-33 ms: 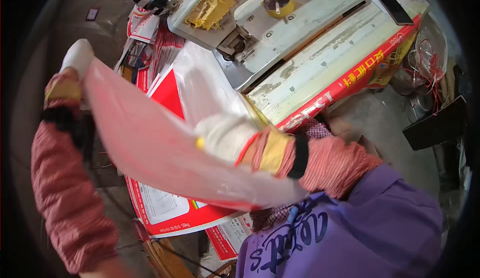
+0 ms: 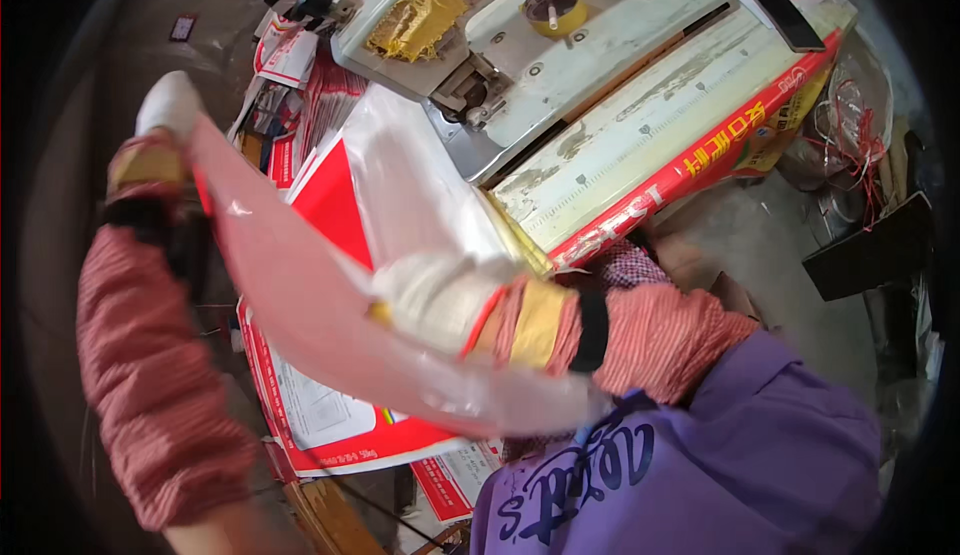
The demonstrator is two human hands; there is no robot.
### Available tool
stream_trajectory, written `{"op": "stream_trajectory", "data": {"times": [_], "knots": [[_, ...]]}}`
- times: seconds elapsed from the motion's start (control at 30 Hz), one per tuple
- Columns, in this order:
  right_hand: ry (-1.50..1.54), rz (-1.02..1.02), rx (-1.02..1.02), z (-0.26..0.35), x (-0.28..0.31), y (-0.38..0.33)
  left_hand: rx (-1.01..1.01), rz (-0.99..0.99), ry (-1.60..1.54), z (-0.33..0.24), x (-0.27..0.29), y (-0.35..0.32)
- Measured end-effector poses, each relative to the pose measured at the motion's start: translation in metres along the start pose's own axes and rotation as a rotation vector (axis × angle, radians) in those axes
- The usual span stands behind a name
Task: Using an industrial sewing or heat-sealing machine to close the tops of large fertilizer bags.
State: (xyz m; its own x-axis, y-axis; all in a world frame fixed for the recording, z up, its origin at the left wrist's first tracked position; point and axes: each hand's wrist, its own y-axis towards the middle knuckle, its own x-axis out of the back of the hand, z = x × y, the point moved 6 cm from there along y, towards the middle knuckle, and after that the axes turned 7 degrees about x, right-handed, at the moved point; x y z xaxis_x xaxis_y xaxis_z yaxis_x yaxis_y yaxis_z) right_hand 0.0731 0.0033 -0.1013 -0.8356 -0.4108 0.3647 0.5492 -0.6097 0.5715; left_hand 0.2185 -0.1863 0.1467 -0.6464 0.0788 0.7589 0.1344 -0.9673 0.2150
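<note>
A loose, pinkish-white plastic sheet [image 2: 300,285] sags diagonally across the middle, with a red edge near its upper left end. My left hand [image 2: 170,105], in a white glove, is closed on that upper corner and holds it raised. Against the sheet's upper side is my right hand [image 2: 430,300], also in a white glove, with a yellow spot at the thumb side; its fingers are blurred and partly hidden. Under the sheet lie red-and-white printed sacks [image 2: 330,205], one partly covered by clear plastic film [image 2: 410,175].
Beyond my right hand stands a pale sewing machine [image 2: 600,25] with a tape roll [image 2: 555,10] on it. Its worn bed [image 2: 620,125] has a red printed strip along the front. A dark phone [image 2: 782,15] lies at the far right end. Folded sacks [image 2: 325,100] are stacked at left.
My left hand has shifted slightly right, carrying the corner of the plastic sheet. My right hand has slid a little left along the sheet.
</note>
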Motion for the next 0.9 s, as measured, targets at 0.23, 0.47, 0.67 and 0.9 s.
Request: {"op": "stream_trajectory", "data": {"times": [0.23,0.47,0.67,0.9], "knots": [[0.047,0.429,-0.384,0.009,0.051,-0.066,-0.150,-0.428,0.018,-0.173,-0.153,-0.034],[-0.218,0.751,-0.334,-0.048,0.089,-0.172,-0.523,-0.608,-0.301,-0.224,-0.160,-0.074],[0.770,-0.359,-1.210,-0.056,0.088,-0.195,-0.572,-0.543,-0.776,-0.213,-0.179,-0.060],[0.100,-0.132,-0.960,-0.044,0.107,-0.187,-0.423,-0.343,-0.650,-0.219,-0.126,-0.067]]}}
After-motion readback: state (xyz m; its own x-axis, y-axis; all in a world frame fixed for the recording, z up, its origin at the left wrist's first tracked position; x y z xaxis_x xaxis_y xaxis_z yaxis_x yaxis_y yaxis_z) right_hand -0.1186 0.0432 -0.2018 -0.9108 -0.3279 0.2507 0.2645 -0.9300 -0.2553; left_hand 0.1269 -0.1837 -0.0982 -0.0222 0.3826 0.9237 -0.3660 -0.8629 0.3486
